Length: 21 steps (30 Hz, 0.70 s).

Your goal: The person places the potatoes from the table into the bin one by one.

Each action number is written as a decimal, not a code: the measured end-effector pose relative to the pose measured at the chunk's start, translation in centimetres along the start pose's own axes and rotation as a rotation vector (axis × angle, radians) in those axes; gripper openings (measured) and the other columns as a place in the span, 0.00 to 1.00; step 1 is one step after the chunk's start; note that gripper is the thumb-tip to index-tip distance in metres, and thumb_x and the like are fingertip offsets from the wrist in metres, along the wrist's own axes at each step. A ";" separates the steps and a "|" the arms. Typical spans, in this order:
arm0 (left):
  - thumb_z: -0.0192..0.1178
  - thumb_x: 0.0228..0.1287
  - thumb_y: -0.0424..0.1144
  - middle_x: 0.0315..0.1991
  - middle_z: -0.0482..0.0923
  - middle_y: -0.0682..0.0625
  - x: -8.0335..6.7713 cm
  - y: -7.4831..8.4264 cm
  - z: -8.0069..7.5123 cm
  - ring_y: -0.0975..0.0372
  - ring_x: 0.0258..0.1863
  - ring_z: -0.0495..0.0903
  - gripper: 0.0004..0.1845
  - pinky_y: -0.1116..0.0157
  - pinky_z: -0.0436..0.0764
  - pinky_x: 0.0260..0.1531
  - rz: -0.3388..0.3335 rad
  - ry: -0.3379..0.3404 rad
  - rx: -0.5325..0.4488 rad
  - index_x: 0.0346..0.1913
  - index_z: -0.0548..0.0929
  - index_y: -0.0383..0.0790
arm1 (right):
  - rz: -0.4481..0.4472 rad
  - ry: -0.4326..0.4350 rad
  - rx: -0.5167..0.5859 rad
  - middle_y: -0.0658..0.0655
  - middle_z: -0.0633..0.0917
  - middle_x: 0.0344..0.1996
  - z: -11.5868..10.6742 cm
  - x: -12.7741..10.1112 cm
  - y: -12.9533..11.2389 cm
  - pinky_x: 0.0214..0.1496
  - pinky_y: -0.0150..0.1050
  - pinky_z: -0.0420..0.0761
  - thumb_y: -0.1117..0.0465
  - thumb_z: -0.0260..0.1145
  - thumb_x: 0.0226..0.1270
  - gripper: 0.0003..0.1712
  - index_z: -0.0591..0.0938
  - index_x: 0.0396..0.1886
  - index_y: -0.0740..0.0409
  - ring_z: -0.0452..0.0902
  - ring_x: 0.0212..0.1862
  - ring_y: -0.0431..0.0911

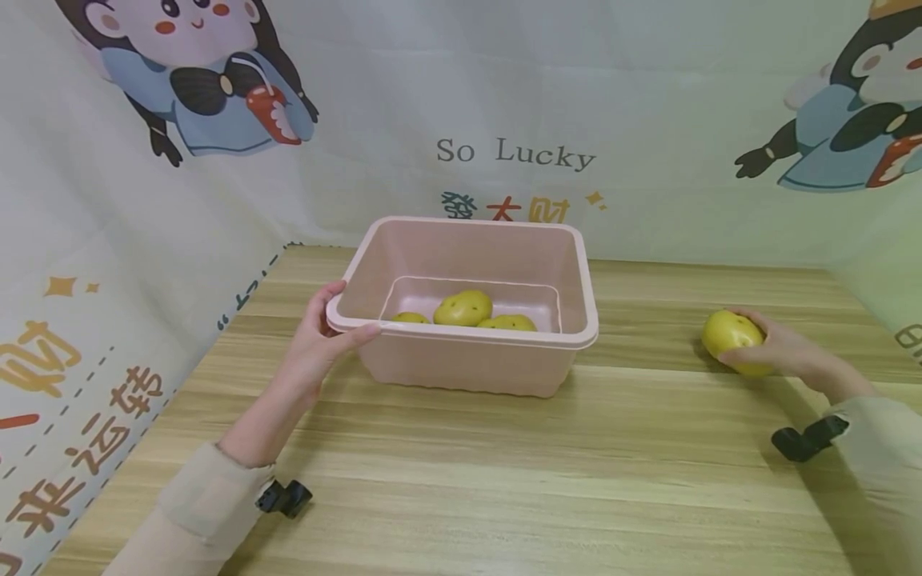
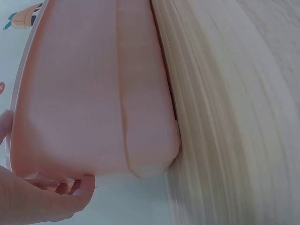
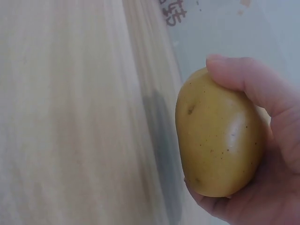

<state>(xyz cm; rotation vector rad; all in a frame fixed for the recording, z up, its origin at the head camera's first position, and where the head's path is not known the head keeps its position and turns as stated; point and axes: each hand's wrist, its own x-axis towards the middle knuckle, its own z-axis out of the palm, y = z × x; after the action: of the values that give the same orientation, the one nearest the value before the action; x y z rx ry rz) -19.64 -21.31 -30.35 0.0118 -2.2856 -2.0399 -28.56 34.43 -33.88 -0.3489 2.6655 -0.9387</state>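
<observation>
A pink plastic bin stands on the wooden table, with three yellow potatoes inside it. My left hand grips the bin's left rim, thumb over the front edge and fingers behind; in the left wrist view the bin's outer wall fills the frame with my fingers at its rim. At the right my right hand holds another yellow potato low over the table. The right wrist view shows that potato cupped in my fingers.
Printed cartoon backdrops wall the table on the left, back and right. Bare wood lies between the bin and my right hand and across the front. Black wrist camera mounts sit on both sleeves.
</observation>
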 end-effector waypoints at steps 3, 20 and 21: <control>0.61 0.57 0.33 0.63 0.56 0.42 0.0 0.0 0.0 0.60 0.54 0.62 0.42 0.74 0.67 0.48 -0.001 -0.004 0.005 0.69 0.48 0.41 | -0.007 -0.004 0.019 0.72 0.64 0.54 -0.2 0.0 -0.3 0.38 0.40 0.69 0.54 0.61 0.61 0.48 0.44 0.70 0.65 0.65 0.47 0.56; 0.61 0.57 0.34 0.63 0.56 0.43 0.0 0.0 0.0 0.59 0.55 0.61 0.42 0.73 0.67 0.49 -0.002 -0.005 0.012 0.70 0.47 0.41 | -0.019 0.026 0.051 0.70 0.62 0.57 -2.1 0.6 -2.1 0.41 0.40 0.69 0.55 0.59 0.63 0.47 0.42 0.71 0.63 0.65 0.44 0.44; 0.61 0.57 0.34 0.63 0.56 0.43 0.0 0.0 0.0 0.58 0.56 0.61 0.43 0.74 0.67 0.49 -0.001 -0.005 0.012 0.70 0.47 0.41 | -0.016 0.027 0.061 0.69 0.62 0.57 -2.3 0.5 -2.3 0.41 0.40 0.70 0.54 0.58 0.63 0.47 0.41 0.71 0.62 0.66 0.44 0.42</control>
<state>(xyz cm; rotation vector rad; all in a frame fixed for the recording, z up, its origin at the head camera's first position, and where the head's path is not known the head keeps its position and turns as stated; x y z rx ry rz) -19.64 -21.31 -30.32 0.0084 -2.3013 -2.0288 -29.58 33.84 -30.82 -0.3467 2.6551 -1.0345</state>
